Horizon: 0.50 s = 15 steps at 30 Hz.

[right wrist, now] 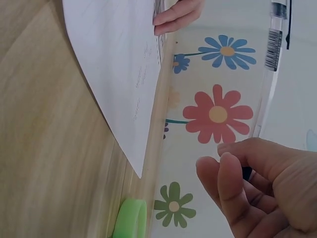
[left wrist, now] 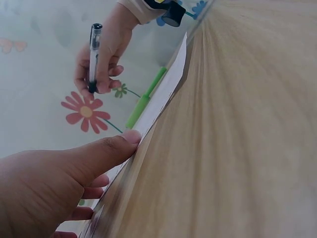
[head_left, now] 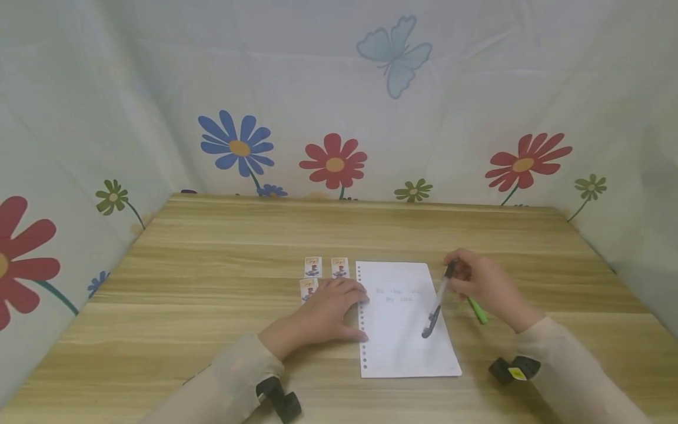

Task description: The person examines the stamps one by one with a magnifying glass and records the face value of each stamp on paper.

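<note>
My left hand (head_left: 325,312) rests at the left edge of a punched, lined sheet of paper (head_left: 402,347), fingers spread, with thumb and fingertips on its margin. Faint handwriting (head_left: 394,292) shows on the upper part of the sheet. Above the right side of the paper, my right hand (head_left: 484,285) pinches a clear-barrelled pen (head_left: 438,303) by its dark end. The pen's clip end points down toward me in the head view and upward in the left wrist view (left wrist: 95,37). In the right wrist view, the fingers (right wrist: 230,183) hide the pen's lower end.
Three small printed cards (head_left: 313,267) lie left of the paper, one partly beside my left fingers. A slim green object (head_left: 477,311) lies right of the sheet, partly behind my right hand. A flowered curtain (head_left: 450,129) surrounds the wooden table (head_left: 238,235).
</note>
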{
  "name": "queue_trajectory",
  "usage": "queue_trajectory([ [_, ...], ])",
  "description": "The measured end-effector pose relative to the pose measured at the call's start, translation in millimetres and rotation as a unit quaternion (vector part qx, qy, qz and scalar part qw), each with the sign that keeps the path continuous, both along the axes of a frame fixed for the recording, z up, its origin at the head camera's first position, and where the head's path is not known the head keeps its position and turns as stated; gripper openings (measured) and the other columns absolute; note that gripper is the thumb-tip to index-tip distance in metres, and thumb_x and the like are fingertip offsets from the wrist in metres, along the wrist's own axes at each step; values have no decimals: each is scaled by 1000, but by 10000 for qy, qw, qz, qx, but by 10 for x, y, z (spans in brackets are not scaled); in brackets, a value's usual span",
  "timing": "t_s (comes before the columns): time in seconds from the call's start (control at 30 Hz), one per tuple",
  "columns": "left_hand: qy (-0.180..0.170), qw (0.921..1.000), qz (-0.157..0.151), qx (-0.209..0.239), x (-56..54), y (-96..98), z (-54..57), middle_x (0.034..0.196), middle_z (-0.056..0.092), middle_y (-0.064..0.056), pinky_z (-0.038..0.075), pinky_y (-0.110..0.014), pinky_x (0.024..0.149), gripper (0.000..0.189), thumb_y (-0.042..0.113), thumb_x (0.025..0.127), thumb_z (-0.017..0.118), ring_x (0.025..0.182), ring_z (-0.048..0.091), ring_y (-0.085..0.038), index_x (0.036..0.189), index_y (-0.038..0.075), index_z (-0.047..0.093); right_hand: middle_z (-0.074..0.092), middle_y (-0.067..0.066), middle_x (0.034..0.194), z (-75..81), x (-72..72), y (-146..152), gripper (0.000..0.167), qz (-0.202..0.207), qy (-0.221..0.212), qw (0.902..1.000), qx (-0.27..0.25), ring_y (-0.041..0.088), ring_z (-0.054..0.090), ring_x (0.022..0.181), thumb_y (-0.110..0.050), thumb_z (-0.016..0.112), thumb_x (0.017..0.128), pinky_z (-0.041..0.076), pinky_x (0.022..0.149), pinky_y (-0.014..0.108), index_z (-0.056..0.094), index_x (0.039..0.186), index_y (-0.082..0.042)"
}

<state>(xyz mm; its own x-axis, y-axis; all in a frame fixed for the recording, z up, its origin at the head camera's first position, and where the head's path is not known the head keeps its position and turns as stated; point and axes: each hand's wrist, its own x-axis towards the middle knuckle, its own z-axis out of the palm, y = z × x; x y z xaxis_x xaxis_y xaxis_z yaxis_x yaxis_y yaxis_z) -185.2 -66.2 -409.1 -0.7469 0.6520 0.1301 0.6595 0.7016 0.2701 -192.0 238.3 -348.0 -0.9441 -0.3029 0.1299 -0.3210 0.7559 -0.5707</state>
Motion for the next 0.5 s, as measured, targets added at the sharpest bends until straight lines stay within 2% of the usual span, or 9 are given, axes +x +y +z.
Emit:
queue_trajectory([
  [0.2, -7, 10000, 10, -38, 2, 5, 12, 135, 56, -1, 32, -46, 113, 67, 56, 74, 73, 131, 45, -23, 125, 15, 60, 66, 12, 87, 18, 4, 53, 30, 79, -82, 9999, -68, 14, 59, 67, 1, 64, 85, 55, 55, 26, 56, 113, 4],
  [0.4, -38, 10000, 44, -80, 11, 6, 29, 135, 55, -1, 32, -46, 113, 67, 56, 74, 73, 132, 45, -22, 125, 15, 60, 66, 15, 88, 9, 5, 84, 25, -143, -208, 9993, -282, 19, 62, 71, -3, 53, 92, 57, 58, 30, 55, 115, 4],
  [0.5, -80, 10000, 47, -21, 20, 7, 39, 135, 56, -1, 32, -46, 113, 66, 54, 74, 74, 131, 45, -23, 125, 15, 60, 65, 14, 86, 6, 6, 99, 23, -223, -187, 9988, -388, 17, 61, 69, -8, 52, 95, 57, 56, 30, 55, 115, 3],
])
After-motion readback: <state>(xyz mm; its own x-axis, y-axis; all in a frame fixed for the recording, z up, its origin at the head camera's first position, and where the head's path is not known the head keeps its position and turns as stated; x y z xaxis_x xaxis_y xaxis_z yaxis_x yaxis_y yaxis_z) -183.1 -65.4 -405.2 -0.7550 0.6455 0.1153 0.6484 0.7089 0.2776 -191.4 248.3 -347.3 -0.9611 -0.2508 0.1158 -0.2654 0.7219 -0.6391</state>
